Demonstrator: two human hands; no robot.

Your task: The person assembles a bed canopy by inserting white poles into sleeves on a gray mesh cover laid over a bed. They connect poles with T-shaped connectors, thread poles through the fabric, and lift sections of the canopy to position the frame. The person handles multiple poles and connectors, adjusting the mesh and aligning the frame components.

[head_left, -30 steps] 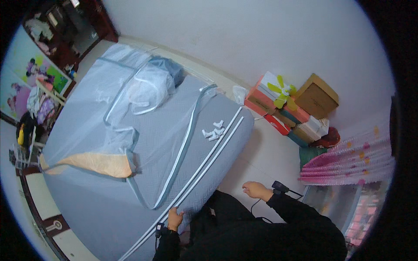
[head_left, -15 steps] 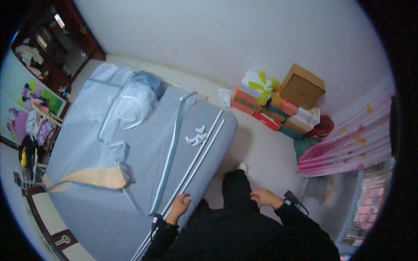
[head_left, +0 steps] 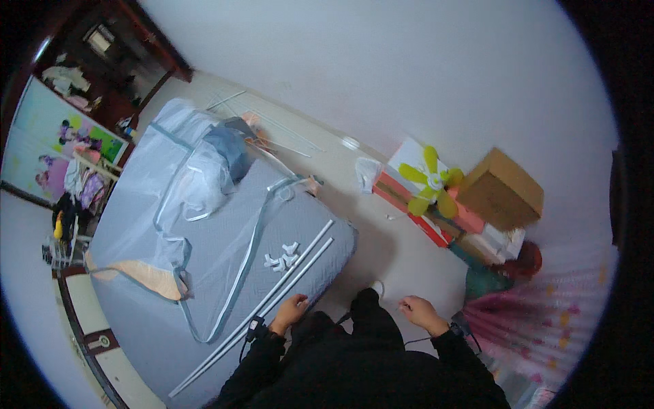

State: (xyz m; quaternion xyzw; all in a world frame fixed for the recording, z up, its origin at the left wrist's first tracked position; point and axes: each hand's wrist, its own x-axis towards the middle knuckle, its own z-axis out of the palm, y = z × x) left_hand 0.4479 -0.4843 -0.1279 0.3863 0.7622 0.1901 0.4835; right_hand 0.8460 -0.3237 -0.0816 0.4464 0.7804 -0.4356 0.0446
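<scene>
My left hand hangs beside the bed's near edge, fingers loosely bent and a little apart, with nothing visible in it. Closest to it are two long white poles lying side by side along the grey mattress. Over the floor, my right hand is also loosely open and holds nothing that I can see. Several white pipe connectors lie in a small group beyond the poles. Sheer white netting with grey-blue trim spreads across the bed, bunched toward its far end.
Boxes are stacked by the wall, with a yellow-green fan before them. A pink curtain hangs at the right. More thin poles lie on the floor between bed and wall. Clothes are heaped at the left.
My view has shifted and turned, with the bed's corner now farther left and the boxes lower. Both hands stay low at my sides, and my foot has moved slightly relative to the bed.
</scene>
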